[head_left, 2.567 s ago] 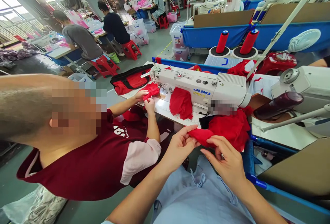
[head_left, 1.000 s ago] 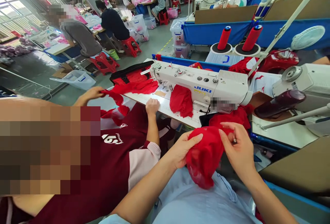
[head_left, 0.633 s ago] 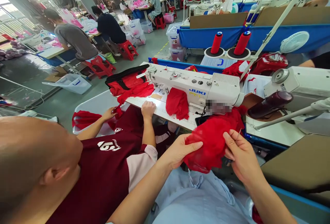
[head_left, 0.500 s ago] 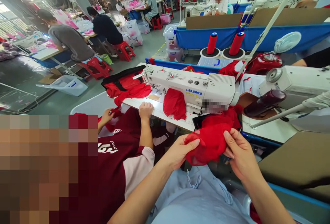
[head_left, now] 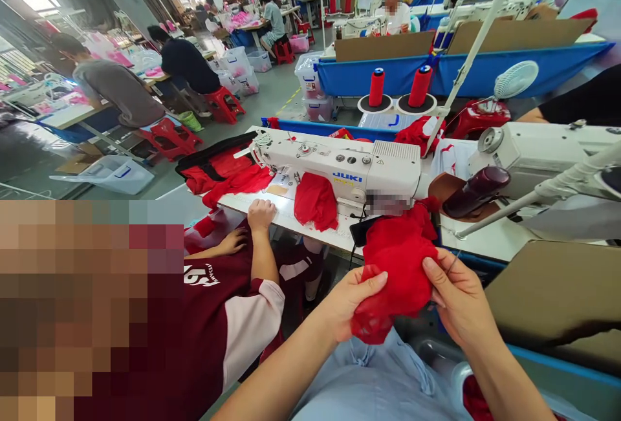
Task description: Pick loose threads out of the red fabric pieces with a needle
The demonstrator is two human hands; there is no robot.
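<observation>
A bunched piece of red mesh fabric [head_left: 398, 272] hangs between my two hands, just above my lap. My left hand [head_left: 352, 298] is closed on its lower left edge, thumb over the cloth. My right hand [head_left: 456, 298] grips its right side, fingers curled, with a thin needle-like object sticking up between the fingers. The cloth runs up to a red pile at the table edge. A white JUKI sewing machine [head_left: 339, 165] stands on the table [head_left: 291, 214] beyond.
A co-worker in a dark red shirt sits close at my left, one hand [head_left: 261, 213] on the table edge. Red thread cones [head_left: 420, 85] stand behind the machine. A second white machine [head_left: 543, 149] and a brown panel [head_left: 553, 298] are at my right.
I have lifted the red fabric off the pile, bunched it and turned it between both hands. The co-worker pulled a red piece away from the machine and lowered the left hand.
</observation>
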